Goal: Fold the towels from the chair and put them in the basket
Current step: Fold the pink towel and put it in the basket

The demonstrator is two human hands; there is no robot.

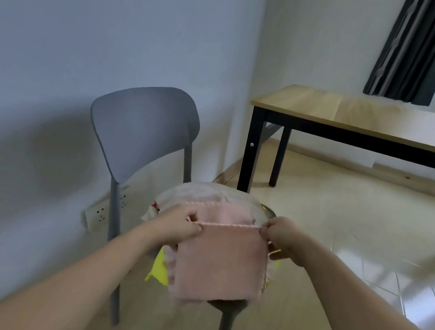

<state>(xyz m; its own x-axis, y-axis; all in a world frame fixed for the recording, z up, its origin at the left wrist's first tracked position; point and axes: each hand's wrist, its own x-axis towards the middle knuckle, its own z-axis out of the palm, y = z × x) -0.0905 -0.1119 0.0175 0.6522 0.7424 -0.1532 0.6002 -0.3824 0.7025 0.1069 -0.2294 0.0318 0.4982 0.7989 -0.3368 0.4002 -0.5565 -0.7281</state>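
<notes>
Both of your hands pinch one pink towel (219, 260) by its top edge: your left hand (180, 226) holds the left corner between thumb and curled fingers, your right hand (283, 237) holds the right corner the same way, and the edge runs taut and nearly level between them. From that edge the towel hangs as a soft, fuzzy, roughly square sheet with a scalloped stitched border, and it seems doubled over, a second layer rising behind the taut edge.

You hold it just above the seat of a single grey chair (140, 134), a moulded plastic one with a smooth rounded backrest and slim tapered legs. On the seat lies a heap of further cloths; I can make out one whitish, crumpled piece (200, 193) toward the back edge of the seat and one bright yellow towel (158, 268) poking out at the front left edge, under the pink one. How many more lie beneath, I cannot tell.

Off to your right stands one bench (362, 117) with a pale wood-grain top and a black square-tube frame, well apart from the chair. A dark striped curtain (414, 50) hangs above its far edge.
</notes>
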